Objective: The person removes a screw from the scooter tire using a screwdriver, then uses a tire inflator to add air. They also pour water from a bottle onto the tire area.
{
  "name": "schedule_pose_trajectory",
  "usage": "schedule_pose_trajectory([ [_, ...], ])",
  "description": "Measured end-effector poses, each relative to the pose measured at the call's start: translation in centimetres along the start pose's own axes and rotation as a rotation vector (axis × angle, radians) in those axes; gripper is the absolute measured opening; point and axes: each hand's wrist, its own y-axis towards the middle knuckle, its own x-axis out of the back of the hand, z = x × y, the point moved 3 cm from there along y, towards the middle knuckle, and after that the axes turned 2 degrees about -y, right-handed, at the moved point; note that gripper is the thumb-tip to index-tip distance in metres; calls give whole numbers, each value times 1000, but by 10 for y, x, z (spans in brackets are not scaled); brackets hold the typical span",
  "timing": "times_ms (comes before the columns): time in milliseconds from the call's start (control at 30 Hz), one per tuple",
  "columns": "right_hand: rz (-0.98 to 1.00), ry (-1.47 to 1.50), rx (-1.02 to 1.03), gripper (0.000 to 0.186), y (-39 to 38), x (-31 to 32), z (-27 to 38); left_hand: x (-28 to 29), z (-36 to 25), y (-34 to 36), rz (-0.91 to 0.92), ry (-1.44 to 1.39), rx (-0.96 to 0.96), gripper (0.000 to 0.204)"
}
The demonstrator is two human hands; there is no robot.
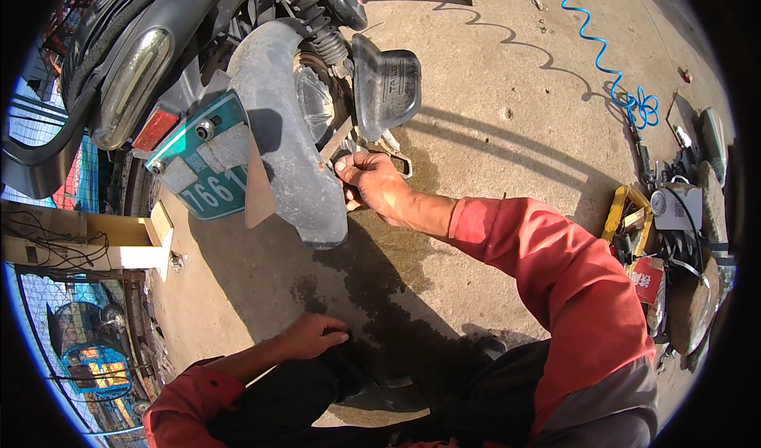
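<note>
A scooter's rear end fills the upper left, with a dusty grey mudguard (287, 143), a green licence plate (212, 156) and a black plastic guard (388, 87). My right hand (374, 185) reaches in beside the mudguard, near the wheel's hub. Its thumb and fingers are pinched together by a metal bracket (336, 143); whatever lies between the fingertips is too small or hidden to name. Over my knee, apart from the scooter, my left hand (313, 335) rests with curled fingers and nothing visible in it.
A coiled blue air hose (598, 44) runs along the concrete floor at the upper right. Beyond my right arm lie a yellow tray (626, 214), a red box (646, 280) and a pile of parts. Dark wet patches (384, 282) mark the floor below the mudguard. A wooden bench (119, 238) stands left.
</note>
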Motion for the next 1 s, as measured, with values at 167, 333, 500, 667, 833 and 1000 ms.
schedule_pose_trajectory([
  [167, 29, -15, 34, 18, 6, -1, -7, -1, -2, -2, -23, -2, -27, 33],
  [333, 22, -26, 25, 20, 4, -1, -3, 0, -2, -1, -33, -6, -46, 32],
  [500, 30, 57, 9, 19, 4, 2, -5, 0, -6, 0, -20, 1, -20, 33],
  [667, 17, -30, 25, 19, 4, -5, -2, 1, -5, 0, -20, -5, -24, 33],
  [833, 32, -6, 55, 19, 5, 1, -6, 1, -6, 4, -12, -4, -35, 33],
  [1000, 25, -36, 49, 20, 5, -3, -3, 0, -3, 7, -5, 1, -30, 34],
])
